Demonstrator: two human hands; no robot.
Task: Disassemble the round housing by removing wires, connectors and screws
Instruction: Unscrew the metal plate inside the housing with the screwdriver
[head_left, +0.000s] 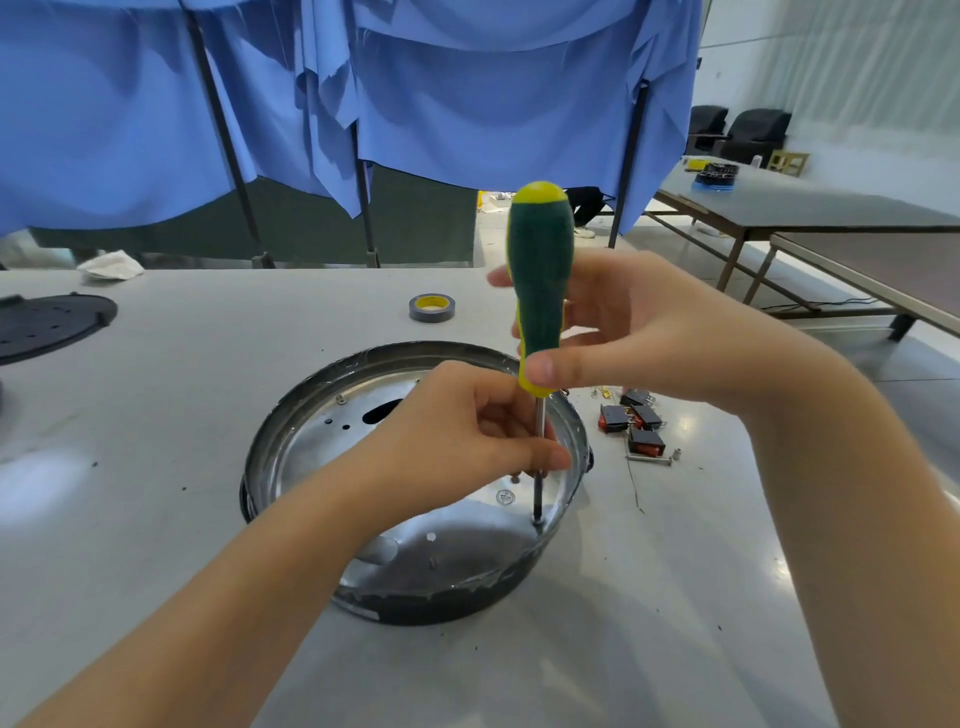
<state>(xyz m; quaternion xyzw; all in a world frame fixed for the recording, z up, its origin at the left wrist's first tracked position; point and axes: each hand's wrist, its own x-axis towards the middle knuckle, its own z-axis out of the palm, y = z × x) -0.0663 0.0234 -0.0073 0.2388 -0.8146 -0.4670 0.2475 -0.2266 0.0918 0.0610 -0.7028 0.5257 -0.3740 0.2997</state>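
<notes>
Inside round housing: my right hand grips screwdriver handle, left hand pinches shaft, tip on screw. Unscrewing; next turn counterclockwise, lift screw out.

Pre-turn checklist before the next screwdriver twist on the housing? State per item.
1. Screwdriver upright over the screw: ok.
2. Tip seated in the screw head: cannot tell, too small to see.
3. Right hand grips the handle: ok.
4. Left hand pinches the shaft to steady it: ok.
5. Round housing flat on the table: ok; nothing clamps it.
6. Removed switches lie outside the housing, apart from the work: ok.
</notes>
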